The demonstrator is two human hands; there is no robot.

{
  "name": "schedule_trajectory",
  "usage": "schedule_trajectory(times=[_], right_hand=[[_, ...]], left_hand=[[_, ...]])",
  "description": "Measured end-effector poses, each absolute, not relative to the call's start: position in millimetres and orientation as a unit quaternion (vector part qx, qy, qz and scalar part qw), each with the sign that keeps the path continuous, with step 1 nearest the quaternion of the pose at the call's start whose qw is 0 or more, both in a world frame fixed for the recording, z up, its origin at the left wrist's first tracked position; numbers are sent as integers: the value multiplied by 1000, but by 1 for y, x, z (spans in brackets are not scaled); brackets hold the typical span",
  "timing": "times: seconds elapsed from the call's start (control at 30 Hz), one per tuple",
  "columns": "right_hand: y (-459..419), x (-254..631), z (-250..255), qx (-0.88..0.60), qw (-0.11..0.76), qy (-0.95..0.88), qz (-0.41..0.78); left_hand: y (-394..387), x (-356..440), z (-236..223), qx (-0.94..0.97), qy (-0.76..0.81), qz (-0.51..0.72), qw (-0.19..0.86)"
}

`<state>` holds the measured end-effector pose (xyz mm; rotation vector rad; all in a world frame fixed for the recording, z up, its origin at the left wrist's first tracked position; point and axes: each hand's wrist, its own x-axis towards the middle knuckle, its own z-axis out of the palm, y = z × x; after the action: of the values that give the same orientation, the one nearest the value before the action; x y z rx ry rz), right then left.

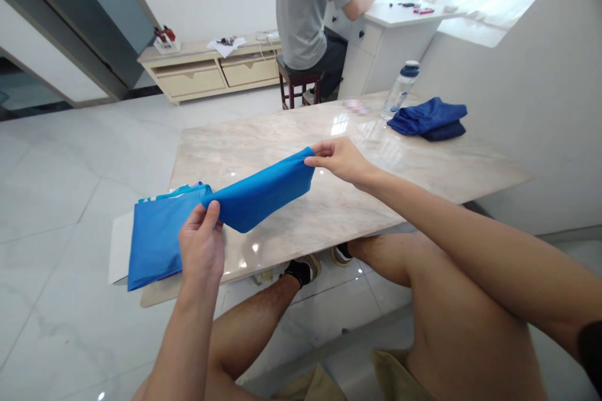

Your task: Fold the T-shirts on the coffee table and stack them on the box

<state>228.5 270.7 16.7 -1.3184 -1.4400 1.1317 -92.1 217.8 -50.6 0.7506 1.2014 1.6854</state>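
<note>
A bright blue cloth (263, 191) is stretched in the air just above the marble table (423, 163). My left hand (202, 244) pinches its near left corner and my right hand (341, 160) pinches its far right corner; both hands are closed on it. Under and left of my left hand, a second bright blue folded cloth (153, 235) lies at the table's left end, hanging slightly over the edge on top of a white sheet (120, 247).
A crumpled dark blue cloth (430, 118) and a clear water bottle (399, 91) stand at the table's far right. Beyond, a person in a grey shirt (308, 6) sits on a stool at a white desk. My knees are below the near edge.
</note>
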Motion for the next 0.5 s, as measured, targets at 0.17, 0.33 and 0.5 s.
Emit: schedule_trajectory(times=[0.17,0.33,0.5], right_hand=[[275,222,23,-532,478,-628,306],[272,222,24,-483,504,-653,296],[268,228,22,-484,497,-654,304]], left_hand=[[220,-95,-50,373,502,699,347],[215,-93,-41,428,511,684,298],[201,-85,-29,447,546,664,248]])
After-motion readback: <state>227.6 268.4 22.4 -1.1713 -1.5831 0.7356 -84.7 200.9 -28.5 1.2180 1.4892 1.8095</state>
